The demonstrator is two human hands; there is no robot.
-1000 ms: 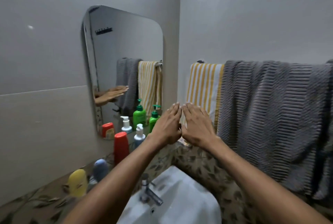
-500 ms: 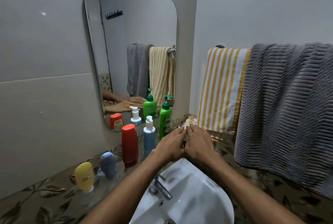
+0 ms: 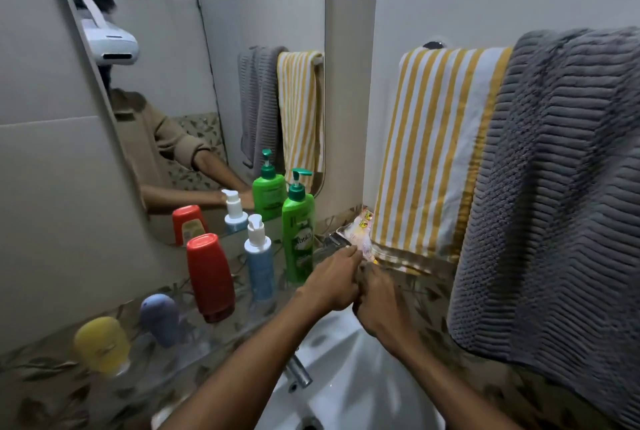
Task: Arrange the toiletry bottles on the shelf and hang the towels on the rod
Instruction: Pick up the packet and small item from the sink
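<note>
Both hands meet at the shelf's far right corner, by the green pump bottle (image 3: 298,229). The left hand (image 3: 334,282) pinches a small plastic packet (image 3: 360,234); the right hand (image 3: 375,300) is curled shut, maybe gripping it too. The striped towel (image 3: 433,152) and grey towel (image 3: 561,187) hang on the rod.

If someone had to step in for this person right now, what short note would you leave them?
Left hand: fingertips pinching the small plastic packet at the shelf's corner end.
Right hand: curled close beside it; its grip is unclear.
Bottles: yellow, blue-grey, red, blue pump and green pump stand in a row on the glass shelf.
Towels: striped towel and grey towel both hang on the rod.
Left: place the packet.
</note>
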